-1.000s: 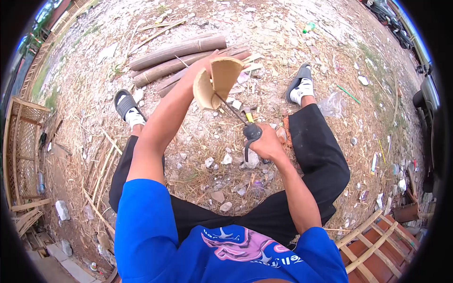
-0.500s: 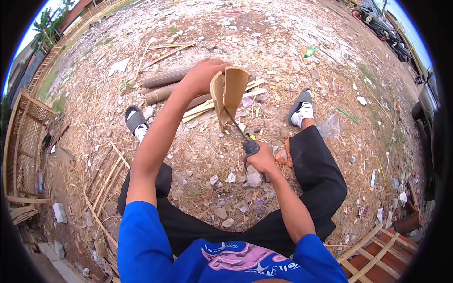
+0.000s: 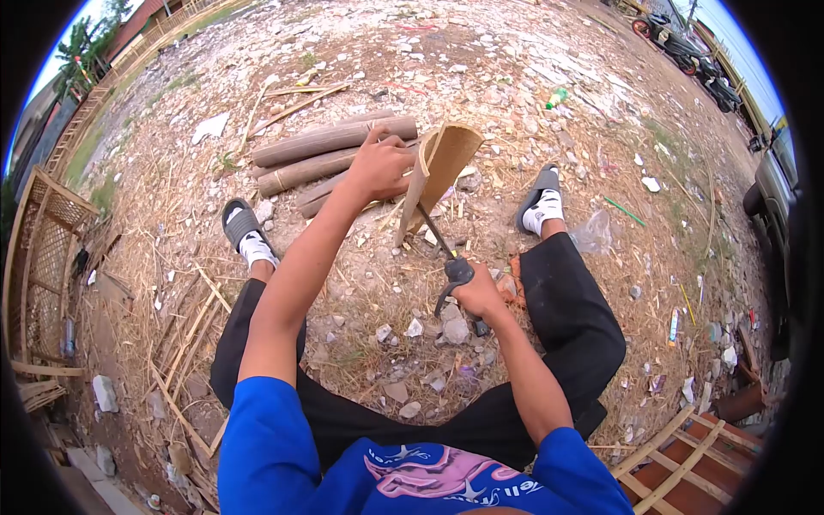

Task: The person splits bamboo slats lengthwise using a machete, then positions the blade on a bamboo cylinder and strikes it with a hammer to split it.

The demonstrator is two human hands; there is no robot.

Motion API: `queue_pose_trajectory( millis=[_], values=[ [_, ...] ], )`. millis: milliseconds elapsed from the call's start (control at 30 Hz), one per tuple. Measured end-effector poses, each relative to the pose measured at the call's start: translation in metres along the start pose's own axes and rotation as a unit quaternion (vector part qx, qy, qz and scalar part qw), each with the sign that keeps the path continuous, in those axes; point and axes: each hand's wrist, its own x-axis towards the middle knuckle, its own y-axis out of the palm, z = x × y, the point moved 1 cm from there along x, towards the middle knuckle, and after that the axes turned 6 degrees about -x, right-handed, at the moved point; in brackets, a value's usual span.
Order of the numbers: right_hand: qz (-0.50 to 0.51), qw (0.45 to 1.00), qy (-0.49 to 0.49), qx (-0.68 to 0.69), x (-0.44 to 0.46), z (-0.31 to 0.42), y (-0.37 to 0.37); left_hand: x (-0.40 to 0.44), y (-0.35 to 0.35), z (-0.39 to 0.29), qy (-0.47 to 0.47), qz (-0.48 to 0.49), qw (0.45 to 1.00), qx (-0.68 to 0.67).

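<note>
My right hand (image 3: 482,290) is wrapped around the black handle of a machete (image 3: 459,270). Its dark blade (image 3: 436,230) runs up into the lower part of a split bamboo piece (image 3: 448,167), which stands tilted with its curved inner side facing right. Part of the blade is hidden by the bamboo. My left hand (image 3: 382,165) is just left of the bamboo, fingers loosely bent and apart, gripping nothing. Whether its fingertips brush the bamboo's outer side I cannot tell. Behind that hand lie several brown bamboo poles (image 3: 318,146).
Rubble and dry straw cover the ground around my sandalled feet. Thin bamboo strips (image 3: 193,343) lie at left, near a woven lattice panel (image 3: 47,257). A slatted frame (image 3: 687,459) sits at lower right. Motorcycles (image 3: 687,56) and a car (image 3: 777,180) stand farther right.
My left hand has come off the bamboo's top edge and moved down and left. The split bamboo has shifted right and leans more, with the machete still against it.
</note>
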Motion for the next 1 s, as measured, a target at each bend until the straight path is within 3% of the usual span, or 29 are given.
queue_pose_trajectory(
  millis=[167, 200, 267, 333, 367, 400, 467, 500, 567, 633, 700, 800, 900, 1000],
  values=[
    [0.012, 1.000, -0.005, 0.006, -0.002, -0.003, 0.002, -0.001, -0.003, 0.002, 0.013, 0.001, 1.000, -0.007],
    [0.009, 1.000, -0.006, 0.003, -0.002, -0.001, 0.001, 0.002, -0.008, 0.007, -0.028, -0.061, 0.988, -0.137],
    [0.000, 1.000, -0.002, 0.024, -0.001, -0.006, 0.004, 0.009, -0.035, 0.008, -0.106, -0.177, 0.898, -0.389],
    [-0.002, 0.999, 0.002, 0.037, 0.001, -0.008, 0.002, 0.013, -0.088, 0.020, -0.090, -0.445, 0.756, -0.472],
    [0.004, 0.999, 0.007, 0.038, 0.001, -0.007, 0.000, 0.010, -0.128, 0.024, -0.064, -0.547, 0.724, -0.415],
    [0.009, 0.999, 0.011, 0.040, 0.002, -0.005, -0.001, 0.007, -0.176, 0.015, 0.026, -0.622, 0.661, -0.418],
    [0.010, 0.997, 0.020, 0.075, 0.001, -0.007, 0.000, -0.012, -0.248, -0.013, 0.177, -0.665, 0.640, -0.342],
    [0.009, 0.996, 0.028, 0.090, -0.001, -0.007, 0.000, -0.025, -0.273, -0.031, 0.246, -0.634, 0.665, -0.307],
    [0.010, 0.994, 0.042, 0.100, -0.004, -0.013, -0.001, -0.047, -0.298, -0.067, 0.362, -0.460, 0.768, -0.261],
    [0.010, 0.994, 0.049, 0.099, 0.001, -0.017, -0.001, -0.057, -0.301, -0.094, 0.370, -0.227, 0.875, -0.214],
    [0.001, 0.993, 0.043, 0.106, -0.007, -0.016, 0.006, -0.058, -0.286, -0.100, 0.307, -0.077, 0.932, -0.176],
    [0.008, 0.997, 0.022, 0.075, 0.001, -0.014, 0.008, -0.064, -0.256, -0.096, 0.202, 0.018, 0.967, -0.157],
    [0.009, 0.999, 0.016, 0.047, -0.001, -0.014, 0.003, -0.077, -0.212, -0.074, 0.101, 0.049, 0.980, -0.164],
    [-0.014, 0.997, -0.067, 0.038, 0.001, -0.022, 0.008, -0.087, -0.164, -0.053, 0.027, 0.062, 0.983, -0.169]
  ],
)
